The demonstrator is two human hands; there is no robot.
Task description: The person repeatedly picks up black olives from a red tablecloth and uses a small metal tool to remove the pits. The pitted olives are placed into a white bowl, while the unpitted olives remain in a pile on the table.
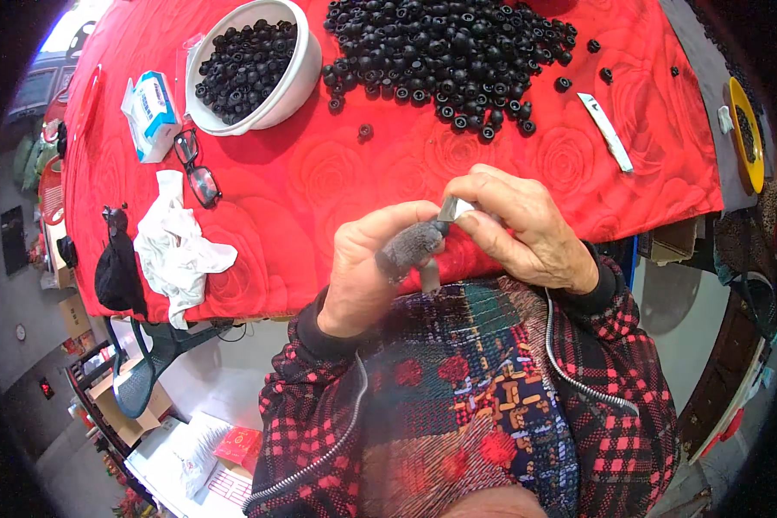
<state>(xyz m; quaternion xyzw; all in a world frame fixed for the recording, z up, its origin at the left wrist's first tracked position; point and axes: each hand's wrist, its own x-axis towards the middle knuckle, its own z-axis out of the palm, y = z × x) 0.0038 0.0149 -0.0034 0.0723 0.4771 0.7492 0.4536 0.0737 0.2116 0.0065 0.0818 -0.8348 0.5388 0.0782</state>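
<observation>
Over the near edge of the red table, my left hand [356, 259] and my right hand [531, 226] meet with fingertips close together. Grey fuzzy material [410, 249] wraps a finger of my left hand like a cover. The left fingers pinch a small black part [441, 228], mostly hidden by the fingers. Between thumb and bent fingers, my right hand grips a small flat metal blade [448, 208] with something white beside it; its edge lies against the black part. Beyond both hands lies a big pile of small round black parts [445, 65].
A white bowl [311, 73] holds more black parts. At the left lie a tissue pack [154, 116], eyeglasses [202, 183], a white cloth [177, 250] and a black cloth item [119, 268]. At the right are a narrow white packet [605, 134] and a yellow dish [755, 160].
</observation>
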